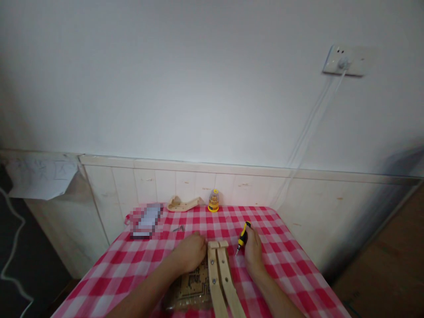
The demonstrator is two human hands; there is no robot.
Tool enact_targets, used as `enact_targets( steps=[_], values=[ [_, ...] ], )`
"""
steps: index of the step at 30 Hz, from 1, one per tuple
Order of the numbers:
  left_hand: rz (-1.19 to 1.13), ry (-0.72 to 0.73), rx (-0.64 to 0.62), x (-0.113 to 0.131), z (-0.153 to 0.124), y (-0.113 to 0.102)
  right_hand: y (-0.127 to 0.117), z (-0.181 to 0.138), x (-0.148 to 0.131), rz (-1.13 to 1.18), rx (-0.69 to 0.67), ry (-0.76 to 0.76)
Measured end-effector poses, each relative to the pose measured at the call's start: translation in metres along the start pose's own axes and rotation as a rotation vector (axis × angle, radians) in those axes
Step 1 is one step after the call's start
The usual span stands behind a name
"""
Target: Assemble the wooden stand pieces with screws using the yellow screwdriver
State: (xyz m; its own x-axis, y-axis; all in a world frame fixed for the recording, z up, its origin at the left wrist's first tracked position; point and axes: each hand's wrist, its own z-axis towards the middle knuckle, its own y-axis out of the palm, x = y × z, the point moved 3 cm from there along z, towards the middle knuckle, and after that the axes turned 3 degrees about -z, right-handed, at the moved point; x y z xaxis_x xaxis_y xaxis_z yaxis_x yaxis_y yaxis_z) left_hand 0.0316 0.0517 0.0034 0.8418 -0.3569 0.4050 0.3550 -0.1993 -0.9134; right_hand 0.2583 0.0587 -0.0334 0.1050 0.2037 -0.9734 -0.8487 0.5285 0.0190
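Note:
My right hand (254,252) is closed around a yellow and black screwdriver (243,236), its metal tip pointing down and to the left. My left hand (194,252) is curled shut beside the far end of a pale wooden piece (215,282) made of two long bent strips with screws in them; whatever its fingers hold is hidden. Under and beside that hand lies a brown panel with black line markings (192,282), shiny like plastic wrap. The screwdriver tip is apart from the wood, to its right.
A red and white checked cloth (281,274) covers the table. Near the wall stand a yellow bit holder with a clear top (213,201) and another bent wooden piece (183,204). Small metal screws (179,229) lie left of centre, near a blurred-out flat object (147,221).

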Motion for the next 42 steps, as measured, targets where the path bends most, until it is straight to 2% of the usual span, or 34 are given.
enact_targets(
  steps=[11,20,24,29,33,37,40,42],
  values=[
    [-0.034,-0.041,0.014,-0.015,0.001,-0.003,0.002,0.0,-0.009,-0.028,-0.013,-0.042],
    [-0.193,0.03,0.08,-0.026,0.003,0.005,0.008,-0.014,-0.017,-0.082,-0.098,-0.147],
    [-0.282,0.055,0.027,-0.033,0.004,0.008,0.007,-0.023,-0.02,-0.129,-0.142,-0.194],
    [-0.169,0.049,0.005,-0.026,0.001,0.007,0.009,-0.031,-0.023,-0.212,-0.188,-0.32],
    [-0.117,0.048,0.003,-0.02,-0.002,0.005,0.01,-0.033,-0.03,-0.134,-0.159,-0.383],
    [-0.331,0.083,0.028,-0.025,-0.002,0.004,0.011,-0.043,-0.047,-0.035,-0.124,-0.519],
    [-0.56,0.145,0.01,-0.029,-0.003,0.003,0.012,-0.053,-0.06,0.012,-0.147,-0.586],
    [-0.615,0.19,-0.004,-0.029,-0.005,0.001,0.013,-0.056,-0.067,0.041,-0.161,-0.634]
  ],
)
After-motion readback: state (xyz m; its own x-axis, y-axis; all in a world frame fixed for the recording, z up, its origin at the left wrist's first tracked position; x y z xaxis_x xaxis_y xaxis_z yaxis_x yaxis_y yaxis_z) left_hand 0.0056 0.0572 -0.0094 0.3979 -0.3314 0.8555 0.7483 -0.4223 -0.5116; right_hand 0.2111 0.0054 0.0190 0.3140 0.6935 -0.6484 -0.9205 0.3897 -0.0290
